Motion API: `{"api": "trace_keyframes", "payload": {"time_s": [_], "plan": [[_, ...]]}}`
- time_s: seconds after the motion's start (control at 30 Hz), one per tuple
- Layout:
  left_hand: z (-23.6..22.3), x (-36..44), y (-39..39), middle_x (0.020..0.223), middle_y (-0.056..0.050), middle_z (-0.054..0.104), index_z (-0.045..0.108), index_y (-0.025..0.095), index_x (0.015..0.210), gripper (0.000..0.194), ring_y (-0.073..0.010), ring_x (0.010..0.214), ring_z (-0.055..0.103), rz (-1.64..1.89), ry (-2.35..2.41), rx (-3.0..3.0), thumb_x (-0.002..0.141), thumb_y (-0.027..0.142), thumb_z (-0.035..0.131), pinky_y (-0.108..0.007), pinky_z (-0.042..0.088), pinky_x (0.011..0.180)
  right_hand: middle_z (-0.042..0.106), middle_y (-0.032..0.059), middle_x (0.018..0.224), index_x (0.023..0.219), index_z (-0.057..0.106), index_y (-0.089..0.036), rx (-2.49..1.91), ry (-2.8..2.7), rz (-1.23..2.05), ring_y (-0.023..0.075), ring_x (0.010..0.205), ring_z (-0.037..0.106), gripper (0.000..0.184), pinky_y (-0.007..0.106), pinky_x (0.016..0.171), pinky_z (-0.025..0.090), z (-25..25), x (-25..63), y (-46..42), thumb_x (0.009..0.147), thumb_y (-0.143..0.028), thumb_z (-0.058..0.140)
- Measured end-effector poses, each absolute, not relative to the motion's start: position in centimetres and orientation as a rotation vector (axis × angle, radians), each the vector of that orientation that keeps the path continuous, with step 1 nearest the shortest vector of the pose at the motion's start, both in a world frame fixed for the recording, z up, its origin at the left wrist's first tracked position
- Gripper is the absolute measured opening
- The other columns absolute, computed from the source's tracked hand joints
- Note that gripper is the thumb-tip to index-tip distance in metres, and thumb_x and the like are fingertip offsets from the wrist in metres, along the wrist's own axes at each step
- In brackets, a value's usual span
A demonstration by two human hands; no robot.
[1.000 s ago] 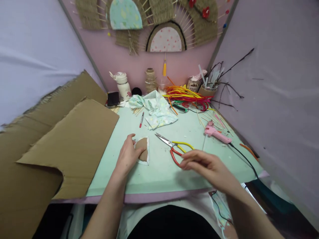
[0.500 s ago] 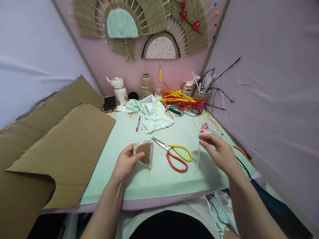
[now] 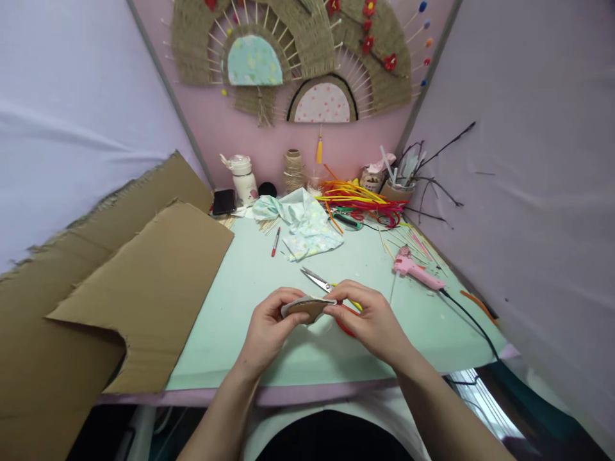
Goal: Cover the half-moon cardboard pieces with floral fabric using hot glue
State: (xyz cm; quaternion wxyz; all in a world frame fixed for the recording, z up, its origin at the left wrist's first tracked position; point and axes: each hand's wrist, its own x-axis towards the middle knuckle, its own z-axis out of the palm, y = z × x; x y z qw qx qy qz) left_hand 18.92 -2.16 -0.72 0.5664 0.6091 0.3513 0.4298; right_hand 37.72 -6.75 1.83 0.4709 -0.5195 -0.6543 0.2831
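Note:
A small piece of brown cardboard [image 3: 310,310] with a pale fabric edge is held up above the table, tilted so that it looks narrow. My left hand [image 3: 273,323] grips its left end between thumb and fingers. At its right end, my right hand [image 3: 365,317] pinches the edge. Behind and partly under my right hand lie the scissors [image 3: 318,279], with one yellow and one red handle; the hand hides much of the handles. To the right rests a pink glue gun [image 3: 418,270] with a clear glue stick.
Large cardboard sheets [image 3: 158,288] cover the left side. Toward the back are a crumpled floral cloth [image 3: 310,227], a red-ended pen [image 3: 275,242], a twine spool [image 3: 293,171], a white bottle [image 3: 244,180] and bright pipe cleaners [image 3: 358,195]. A black cord [image 3: 473,320] crosses the right edge.
My left hand has lifted the cardboard piece off the table and turned it. My right hand went out near the glue gun, then came back and took the piece's right edge.

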Motion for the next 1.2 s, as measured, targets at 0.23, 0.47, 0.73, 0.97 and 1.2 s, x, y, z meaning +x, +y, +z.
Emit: {"api": "trace_keyframes", "payload": {"time_s": [0.23, 0.47, 0.73, 0.97, 1.2], "plan": [[-0.5, 18.8, -2.3, 0.097, -0.003, 0.066, 0.063, 0.020, 0.100, 0.033, -0.0161, 0.090, 0.060, 0.988, 0.896, 1.275, 0.070, 0.021, 0.075, -0.024, 0.048, 0.077, 0.064, 0.0008, 0.071, 0.079, 0.067, -0.019, -1.262, -1.129, 0.897, 0.0150, 0.067, 0.058, 0.014, 0.028, 0.066, 0.046, 0.2, 36.7, -6.3, 0.077, -0.033, 0.069], [-1.7, 18.0, -1.7, 0.105, -0.005, 0.066, 0.064, 0.017, 0.100, 0.032, -0.0149, 0.085, 0.065, 1.058, 0.918, 0.760, 0.072, 0.029, 0.074, -0.024, 0.056, 0.068, 0.067, 0.0032, 0.079, 0.091, 0.059, -0.019, -1.193, -0.930, 1.202, 0.0180, 0.071, 0.067, 0.029, 0.034, 0.072, 0.052, -1.2, 36.0, -5.8, 0.079, -0.045, 0.064], [-1.5, 14.5, 0.4, 0.090, -0.001, 0.069, 0.066, 0.015, 0.092, 0.021, -0.0115, 0.073, 0.068, 1.152, 1.011, 0.660, 0.072, 0.020, 0.073, -0.019, 0.059, 0.065, 0.062, 0.0126, 0.088, 0.079, 0.055, -0.017, -2.203, -1.909, 0.373, 0.0265, 0.085, 0.058, 0.016, 0.033, 0.070, 0.041, -1.0, 40.0, -5.7, 0.079, -0.031, 0.063], [-1.3, 12.7, 2.3, 0.094, -0.004, 0.070, 0.066, 0.015, 0.100, 0.021, -0.0116, 0.073, 0.069, 1.045, 1.006, 0.746, 0.079, 0.015, 0.064, -0.018, 0.060, 0.063, 0.062, 0.0070, 0.073, 0.078, 0.053, -0.018, -2.229, -1.990, 0.495, 0.0167, 0.059, 0.053, 0.018, 0.026, 0.051, 0.029, -1.7, 40.8, -5.2, 0.084, -0.036, 0.052], [-1.4, 10.6, 4.3, 0.094, -0.006, 0.070, 0.067, 0.013, 0.098, 0.020, -0.0098, 0.068, 0.068, 0.987, 1.036, 0.800, 0.079, 0.013, 0.063, -0.017, 0.059, 0.062, 0.064, 0.0036, 0.078, 0.098, 0.058, -0.021, -1.910, -2.034, 0.505, 0.0180, 0.066, 0.060, 0.025, 0.026, 0.057, 0.042, -0.8, 42.8, -7.0, 0.086, -0.041, 0.051]]}}
